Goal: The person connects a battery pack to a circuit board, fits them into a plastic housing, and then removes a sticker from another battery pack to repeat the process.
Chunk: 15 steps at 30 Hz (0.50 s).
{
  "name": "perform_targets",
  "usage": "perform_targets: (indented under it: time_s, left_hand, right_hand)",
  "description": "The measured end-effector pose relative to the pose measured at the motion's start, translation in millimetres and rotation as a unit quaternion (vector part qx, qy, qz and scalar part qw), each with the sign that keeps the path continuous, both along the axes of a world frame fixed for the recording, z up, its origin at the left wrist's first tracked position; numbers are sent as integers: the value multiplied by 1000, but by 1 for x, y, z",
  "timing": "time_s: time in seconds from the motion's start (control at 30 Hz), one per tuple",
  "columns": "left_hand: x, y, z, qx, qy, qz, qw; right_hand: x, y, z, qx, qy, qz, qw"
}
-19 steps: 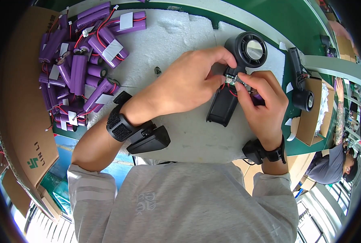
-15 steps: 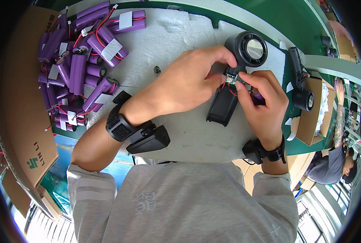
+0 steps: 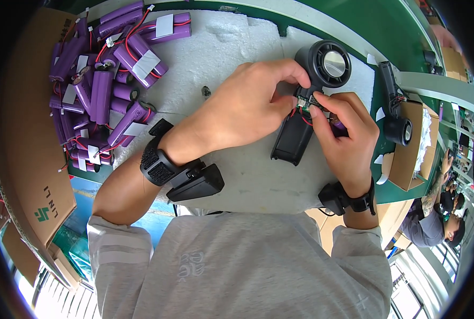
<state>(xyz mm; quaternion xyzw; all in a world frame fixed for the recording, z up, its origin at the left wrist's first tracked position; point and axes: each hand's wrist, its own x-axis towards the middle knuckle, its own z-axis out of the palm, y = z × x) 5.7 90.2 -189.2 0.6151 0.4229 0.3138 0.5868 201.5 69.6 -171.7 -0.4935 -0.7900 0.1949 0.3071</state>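
Observation:
A black handheld fan [image 3: 332, 64] with a round head lies on white foam, its handle [image 3: 291, 141] pointing towards me. At the neck, a small green circuit board [image 3: 303, 102] with red wires is exposed. My left hand [image 3: 242, 109] is closed around the neck, thumb and forefinger at the board's left side. From the right, my right hand [image 3: 354, 130] pinches the edge of the board; a small connector between its fingertips cannot be made out. A purple battery [image 3: 338, 125] shows partly under the right hand's fingers, mostly hidden.
Purple battery packs [image 3: 103, 95] with red wires are heaped at the left beside a tall cardboard box [image 3: 32, 133]. Another black fan [image 3: 397, 125] lies at the right by a small open carton [image 3: 409, 159]. A co-worker [image 3: 431, 223] is at the far right.
Both my hands keep almost the same grip at the board, with only a tiny shift of the fingertips. The co-worker's arm at the far right has bent and drawn in.

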Motion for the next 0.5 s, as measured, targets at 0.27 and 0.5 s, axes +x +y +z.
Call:
perform_targets:
  time_s: [0.27,0.5]
  left_hand:
    - [0,3,3,100,21,7,995]
    - [2,4,-3,259,34,-11,965]
  right_hand:
    - [0,1,3,-37,-1,-24,999]
    - [8,1,7,-217,57,-26,974]
